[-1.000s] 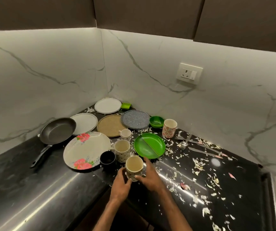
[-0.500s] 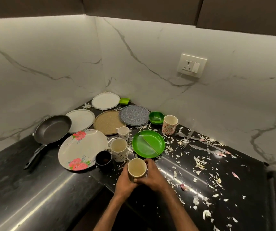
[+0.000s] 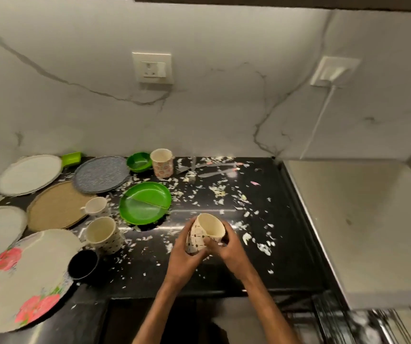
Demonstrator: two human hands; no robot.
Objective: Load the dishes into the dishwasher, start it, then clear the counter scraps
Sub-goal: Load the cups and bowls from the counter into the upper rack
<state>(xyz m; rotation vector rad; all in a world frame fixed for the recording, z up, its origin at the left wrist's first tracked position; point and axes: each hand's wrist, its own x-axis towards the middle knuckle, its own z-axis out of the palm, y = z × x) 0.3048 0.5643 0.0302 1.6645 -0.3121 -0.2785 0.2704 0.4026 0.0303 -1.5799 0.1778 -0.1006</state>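
Now: dotted mug (image 3: 205,232) tilted over counter (image 3: 291,247) | left hand (image 3: 184,255) cupping base | right hand (image 3: 229,247) curled round side | scraps (image 3: 218,191) scattered around

A home kitchen: black counter (image 3: 286,232), marble backsplash (image 3: 224,115), wall socket (image 3: 152,68), dirty plates (image 3: 145,202) and mugs (image 3: 161,162).

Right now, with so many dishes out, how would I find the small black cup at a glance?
Look to the large plate with pink flowers on the left of the dark counter. By its right rim, just nearer than the dotted mug, stands the small black cup. It is the only black dish in view; its neighbours are cream with patterns.
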